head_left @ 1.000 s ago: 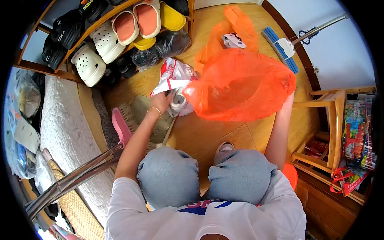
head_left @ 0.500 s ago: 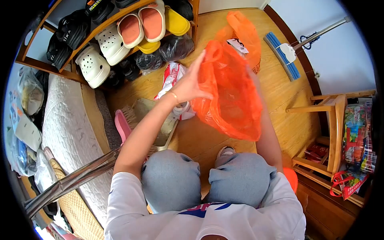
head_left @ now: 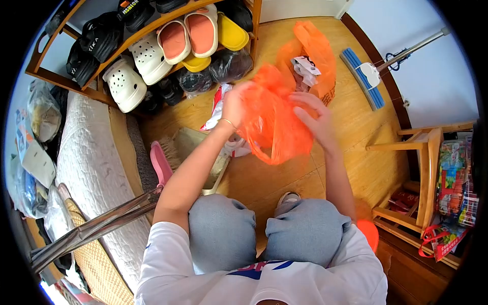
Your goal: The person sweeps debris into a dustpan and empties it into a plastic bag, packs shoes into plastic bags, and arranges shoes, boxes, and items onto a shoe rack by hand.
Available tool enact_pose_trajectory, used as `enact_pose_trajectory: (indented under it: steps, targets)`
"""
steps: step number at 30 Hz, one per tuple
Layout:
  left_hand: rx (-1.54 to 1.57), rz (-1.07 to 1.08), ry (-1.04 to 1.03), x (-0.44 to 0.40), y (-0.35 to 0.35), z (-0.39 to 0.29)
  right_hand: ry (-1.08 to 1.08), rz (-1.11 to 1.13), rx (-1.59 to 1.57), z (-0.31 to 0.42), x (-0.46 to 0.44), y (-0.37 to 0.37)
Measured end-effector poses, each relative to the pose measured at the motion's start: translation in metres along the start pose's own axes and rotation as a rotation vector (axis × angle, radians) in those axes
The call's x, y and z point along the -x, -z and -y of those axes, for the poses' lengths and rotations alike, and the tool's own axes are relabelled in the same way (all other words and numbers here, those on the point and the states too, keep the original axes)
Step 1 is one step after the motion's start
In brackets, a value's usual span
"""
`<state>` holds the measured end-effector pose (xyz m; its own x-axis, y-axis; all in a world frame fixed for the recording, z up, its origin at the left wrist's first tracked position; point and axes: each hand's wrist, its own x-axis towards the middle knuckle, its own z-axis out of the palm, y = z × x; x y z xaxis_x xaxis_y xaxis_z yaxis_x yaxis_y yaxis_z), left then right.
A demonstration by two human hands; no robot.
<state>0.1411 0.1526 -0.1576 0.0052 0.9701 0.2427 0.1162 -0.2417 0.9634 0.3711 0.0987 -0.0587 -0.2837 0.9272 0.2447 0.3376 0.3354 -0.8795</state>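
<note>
An orange plastic bag (head_left: pixel 277 122) hangs in front of my knees, bunched and crumpled. My left hand (head_left: pixel 235 108) is closed on its left side, with the fingertips partly hidden by the plastic. My right hand (head_left: pixel 316 121) is at the bag's right edge, fingers extended and apart; whether they touch the plastic I cannot tell. Behind it, a second orange plastic bag (head_left: pixel 317 46) stands on the floor with crumpled white packaging (head_left: pixel 306 71) in its mouth. A red-and-white plastic bag (head_left: pixel 217 104) lies partly hidden behind my left hand.
A dustpan (head_left: pixel 216 175) and a pink slipper (head_left: pixel 160 165) lie left of my knees. The shoe rack (head_left: pixel 137 35) stands at the back left. A blue sponge mop (head_left: pixel 363 79) leans on the right wall, near a wooden stool (head_left: pixel 432 173). A metal pole (head_left: pixel 96 231) crosses the lower left.
The orange bag, spread wide earlier, is now gathered smaller and lower. My right hand has come out from behind it to its right side. My left hand has closed on the plastic.
</note>
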Motion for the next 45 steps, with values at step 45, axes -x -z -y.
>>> enact_pose_trajectory:
  steps: [45]
  targets:
    - [-0.256, 0.371, -0.033, 0.029, 0.015, -0.058, -0.405, -0.224, -0.982, -0.046, -0.034, -0.090]
